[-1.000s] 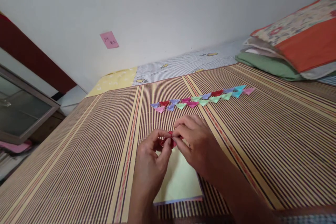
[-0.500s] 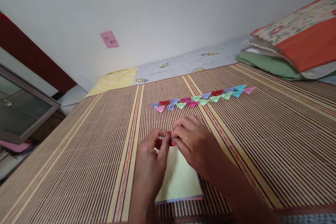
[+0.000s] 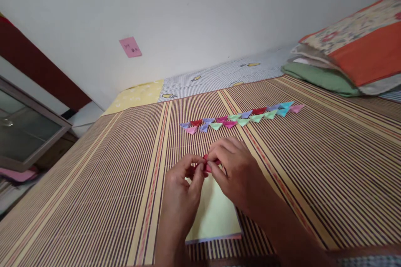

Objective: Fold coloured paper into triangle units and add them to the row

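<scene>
White wall point(image 3: 219, 12): far beyond both hands. Brown-and-cream striped mat point(image 3: 109, 183): beneath and to either side of the hands, red-patterned bands running away from them. Grey checked cloth point(image 3: 213, 76) with yellow motifs, and a yellow cloth point(image 3: 138, 94): past the mat's far edge, ahead of the hands. Cushions, stacked, one floral and orange point(image 3: 366, 50), one green point(image 3: 322, 79): well off to the far right of the right hand. Framed glass door point(image 3: 28, 125): well left of the left hand; contents behind the pane too dim to make out.

Left hand point(image 3: 181, 194): thumb and forefinger pinched together on red paper point(image 3: 208, 168). Right hand point(image 3: 239, 171): likewise pinched on it from the other side, remaining fingers curled. Paper stack point(image 3: 216, 217), pale yellow sheet uppermost, lilac and pink edges below: between the wrists, nearer the wearer than the fingertips. Pink note point(image 3: 130, 46), on the wall ahead and left of the left hand: dark handwriting, too blurred to read. Folded paper triangles point(image 3: 230, 124), lilac, red, pink, green, magenta, turquoise: two rows just beyond the fingertips, trailing rightward. Red paper: small, partly hidden, between both sets of fingertips.
</scene>
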Motion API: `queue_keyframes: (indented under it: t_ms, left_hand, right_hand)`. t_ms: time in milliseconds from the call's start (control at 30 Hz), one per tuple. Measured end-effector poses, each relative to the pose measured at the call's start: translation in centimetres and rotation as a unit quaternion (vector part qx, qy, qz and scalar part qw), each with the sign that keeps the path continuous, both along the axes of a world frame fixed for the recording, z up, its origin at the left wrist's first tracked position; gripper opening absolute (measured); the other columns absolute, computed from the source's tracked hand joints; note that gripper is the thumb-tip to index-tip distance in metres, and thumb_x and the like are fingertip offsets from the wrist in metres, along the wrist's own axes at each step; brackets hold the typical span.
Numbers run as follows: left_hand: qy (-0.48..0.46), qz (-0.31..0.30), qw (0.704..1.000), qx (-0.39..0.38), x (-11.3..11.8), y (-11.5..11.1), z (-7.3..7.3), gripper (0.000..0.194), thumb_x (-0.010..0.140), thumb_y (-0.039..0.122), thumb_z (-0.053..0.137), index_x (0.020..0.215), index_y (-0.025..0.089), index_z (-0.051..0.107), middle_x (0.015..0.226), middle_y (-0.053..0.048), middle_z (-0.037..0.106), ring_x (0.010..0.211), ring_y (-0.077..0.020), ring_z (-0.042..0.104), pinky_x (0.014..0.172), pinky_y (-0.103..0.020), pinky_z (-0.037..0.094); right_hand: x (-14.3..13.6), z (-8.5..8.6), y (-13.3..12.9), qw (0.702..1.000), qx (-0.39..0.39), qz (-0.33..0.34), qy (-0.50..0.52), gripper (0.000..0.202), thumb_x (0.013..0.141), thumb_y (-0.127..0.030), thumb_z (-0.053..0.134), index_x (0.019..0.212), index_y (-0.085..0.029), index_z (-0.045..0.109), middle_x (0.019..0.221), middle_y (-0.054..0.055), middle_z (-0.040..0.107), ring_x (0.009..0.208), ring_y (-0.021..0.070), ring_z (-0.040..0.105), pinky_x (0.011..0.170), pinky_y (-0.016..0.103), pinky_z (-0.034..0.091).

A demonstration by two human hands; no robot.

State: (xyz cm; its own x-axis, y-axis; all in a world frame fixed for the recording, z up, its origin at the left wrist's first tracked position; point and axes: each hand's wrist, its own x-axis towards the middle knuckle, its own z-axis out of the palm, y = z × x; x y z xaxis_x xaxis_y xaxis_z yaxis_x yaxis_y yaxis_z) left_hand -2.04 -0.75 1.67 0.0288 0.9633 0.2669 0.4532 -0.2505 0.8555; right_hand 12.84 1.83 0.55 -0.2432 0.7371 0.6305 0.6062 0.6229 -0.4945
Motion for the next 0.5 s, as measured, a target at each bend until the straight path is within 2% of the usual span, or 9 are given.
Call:
queue_keyframes:
  t_ms: [267,400,500]
  left_hand:
    - [0.039,0.02,0.999,0.029,0.16,0.14,-0.09,0.018,0.094,0.014,0.057,0.097,0.022,0.073,0.095,-0.002,0.071,0.073,-0.0146,0.066,0.059,-0.028,0.047]
    - [0.043,0.016,0.998,0.051,0.32,0.12,0.06,0.02,0.093,0.011,0.057,0.091,0.022,0.073,0.093,-0.002,0.07,0.077,-0.015,0.065,0.065,-0.029,0.049]
    - [0.043,0.006,0.997,0.063,0.68,0.06,0.12,0.018,0.092,0.01,0.06,0.092,0.022,0.073,0.101,-0.004,0.069,0.084,-0.0167,0.065,0.07,-0.03,0.051]
  right_hand:
    - [-0.02,0.16,-0.05,1.0,-0.004,0.0,-0.007,0.015,0.088,-0.006,0.056,0.079,-0.017,0.056,0.086,0.007,0.062,0.087,0.0243,0.055,0.08,0.038,0.042]
    - [0.0,-0.04,0.07,1.0,0.003,0.006,-0.015,0.015,0.089,-0.007,0.056,0.078,-0.018,0.055,0.086,0.007,0.063,0.087,0.0241,0.054,0.08,0.038,0.042]
    - [0.09,-0.01,0.1,1.0,0.002,-0.005,0.002,0.016,0.089,-0.006,0.055,0.077,-0.018,0.055,0.085,0.006,0.062,0.086,0.0237,0.054,0.08,0.038,0.043]
